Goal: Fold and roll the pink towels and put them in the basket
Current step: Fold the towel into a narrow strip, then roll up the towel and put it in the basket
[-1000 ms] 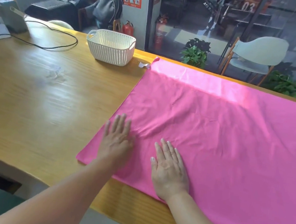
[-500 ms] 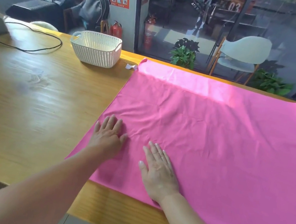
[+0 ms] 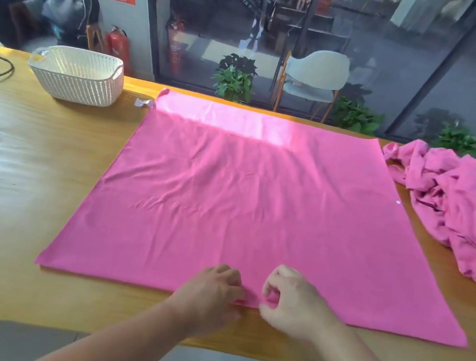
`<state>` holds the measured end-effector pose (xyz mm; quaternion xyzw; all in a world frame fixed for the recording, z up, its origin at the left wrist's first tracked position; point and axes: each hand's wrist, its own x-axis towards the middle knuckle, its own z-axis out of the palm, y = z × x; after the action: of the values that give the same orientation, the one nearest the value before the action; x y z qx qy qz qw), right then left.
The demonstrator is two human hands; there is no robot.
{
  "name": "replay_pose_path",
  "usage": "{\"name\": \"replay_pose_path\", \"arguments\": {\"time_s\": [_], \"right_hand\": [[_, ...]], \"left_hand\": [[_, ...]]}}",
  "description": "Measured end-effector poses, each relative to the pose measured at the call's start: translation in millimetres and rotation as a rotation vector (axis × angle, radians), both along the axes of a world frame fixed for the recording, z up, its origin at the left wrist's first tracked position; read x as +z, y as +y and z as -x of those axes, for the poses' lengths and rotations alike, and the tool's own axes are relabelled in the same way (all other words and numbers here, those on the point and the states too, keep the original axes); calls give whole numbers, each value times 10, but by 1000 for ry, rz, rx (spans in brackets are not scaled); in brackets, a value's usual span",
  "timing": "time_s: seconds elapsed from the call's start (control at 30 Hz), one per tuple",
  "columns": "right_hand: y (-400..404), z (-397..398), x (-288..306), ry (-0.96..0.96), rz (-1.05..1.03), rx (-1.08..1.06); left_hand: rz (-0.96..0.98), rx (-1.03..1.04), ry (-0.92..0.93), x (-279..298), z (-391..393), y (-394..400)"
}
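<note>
While the pink towel (image 3: 260,209) lies flat on the wooden table (image 3: 22,177), the left hand (image 3: 214,293) and the right hand (image 3: 293,303) curl their fingers and pinch its near edge, side by side. A white basket (image 3: 77,75) sits far off at the back left. A heap of pink towels (image 3: 462,209) lies on the right. Behind the table are glass doors, plants and a chair (image 3: 313,80). Bare wood shows on the left.

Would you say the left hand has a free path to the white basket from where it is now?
Probably yes: only bare wooden table lies between the left hand, now pinching the spread pink towel's near edge, and the white basket, though it sits far off, so a lean seems likely.
</note>
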<state>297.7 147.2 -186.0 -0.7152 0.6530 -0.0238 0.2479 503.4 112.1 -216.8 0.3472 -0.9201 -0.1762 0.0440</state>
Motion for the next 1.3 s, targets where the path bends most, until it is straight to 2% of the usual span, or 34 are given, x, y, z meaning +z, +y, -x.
{"name": "replay_pose_path", "arguments": {"time_s": [0.13, 0.3, 0.57, 0.87, 1.13, 1.3], "right_hand": [[234, 174, -76, 105, 65, 88], [219, 364, -99, 219, 169, 35], [-105, 838, 191, 75, 121, -11], [-961, 1332, 658, -138, 163, -73], [-2101, 1567, 831, -167, 205, -92], [-2971, 1712, 819, -176, 224, -126]], "left_hand": [[128, 26, -76, -26, 47, 25], [86, 254, 52, 25, 142, 24], [90, 376, 32, 231, 170, -238], [176, 407, 24, 689, 403, -1088], [171, 466, 86, 768, 610, -2241], [206, 409, 81, 705, 752, -3215]]}}
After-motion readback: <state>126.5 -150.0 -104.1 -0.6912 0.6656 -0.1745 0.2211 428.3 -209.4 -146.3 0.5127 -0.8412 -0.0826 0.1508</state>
